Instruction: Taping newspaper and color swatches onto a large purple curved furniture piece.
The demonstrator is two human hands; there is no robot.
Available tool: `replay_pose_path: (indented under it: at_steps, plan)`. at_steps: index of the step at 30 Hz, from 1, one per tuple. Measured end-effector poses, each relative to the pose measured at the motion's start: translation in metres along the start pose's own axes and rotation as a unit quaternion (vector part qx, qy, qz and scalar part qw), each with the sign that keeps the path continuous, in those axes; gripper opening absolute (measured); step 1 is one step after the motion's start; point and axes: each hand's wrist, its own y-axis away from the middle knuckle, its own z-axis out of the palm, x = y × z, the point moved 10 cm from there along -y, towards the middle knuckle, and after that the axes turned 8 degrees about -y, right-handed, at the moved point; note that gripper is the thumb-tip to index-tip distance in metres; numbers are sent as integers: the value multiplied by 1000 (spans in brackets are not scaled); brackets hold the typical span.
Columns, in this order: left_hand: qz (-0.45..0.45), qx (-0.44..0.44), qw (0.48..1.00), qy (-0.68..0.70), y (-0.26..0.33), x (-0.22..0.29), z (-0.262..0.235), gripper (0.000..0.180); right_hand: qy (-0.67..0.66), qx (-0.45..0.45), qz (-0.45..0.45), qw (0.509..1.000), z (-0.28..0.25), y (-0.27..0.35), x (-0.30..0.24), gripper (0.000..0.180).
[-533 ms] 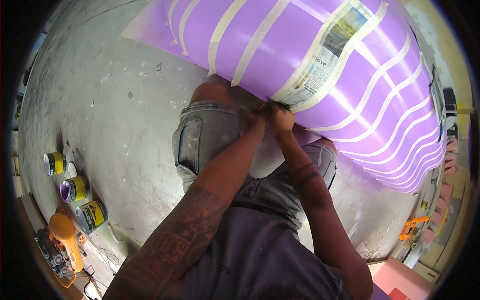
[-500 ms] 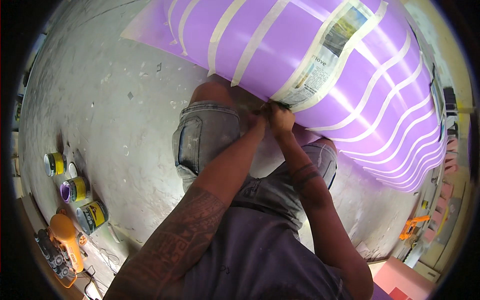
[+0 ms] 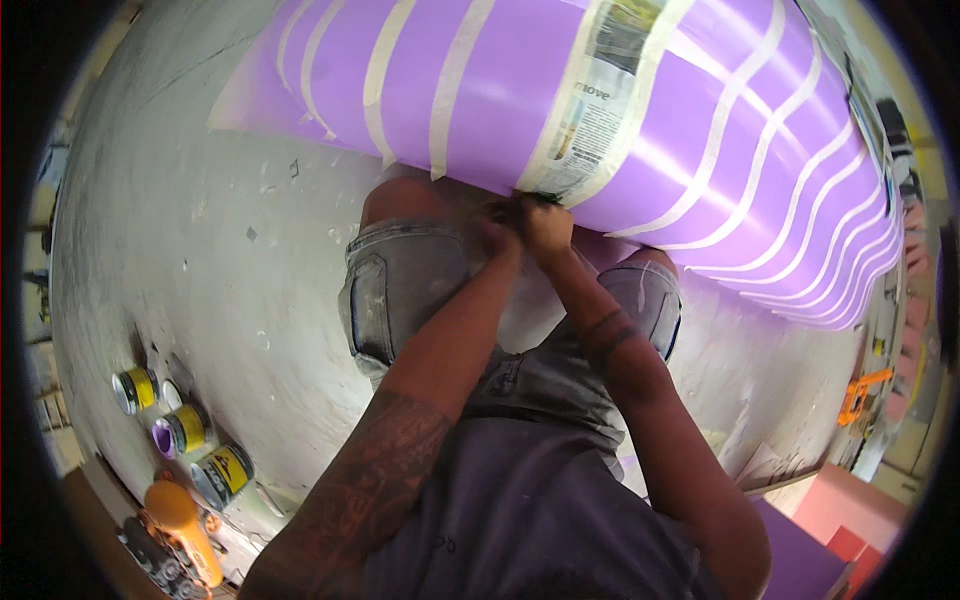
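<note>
A large, glossy purple curved piece (image 3: pixel 510 85) lies ahead of me, with strips of pale masking tape (image 3: pixel 455 85) across it. Between two of the tape lines, a band of newspaper (image 3: pixel 592 115) covers the surface. My right hand (image 3: pixel 547 230) is closed in a fist at the lower edge of the piece, just under the newspaper's end; a small dark bit shows above its knuckles, and what the fingers hold is hidden. Close beside it, my left hand (image 3: pixel 497 232) is dark and smeared by motion, its fingers unreadable.
Several paint cans stand at the lower left on the grey floor (image 3: pixel 220 280), one purple inside (image 3: pixel 163 437). Near them lies an orange power tool (image 3: pixel 185 520). An orange clamp-like tool (image 3: pixel 858 397) is at the right, and pink and purple panels (image 3: pixel 845 515) lie at the lower right.
The view has turned, so the purple piece sits further left and higher while the cans appear further right and lower. Both hands stay together at the piece's lower edge.
</note>
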Motion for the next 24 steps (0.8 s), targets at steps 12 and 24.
replay_pose_path:
  at_steps: [12, 24]
  plan:
    - [-191, -122, 974, -23, -27, -35, 0, 36, 1, 23, -15, 1000, -3, -4, -12, 10]
    - [-77, -60, 918, -384, -6, -26, -20, 39, 15, -71, 45, 996, 2, 3, 2, 17]
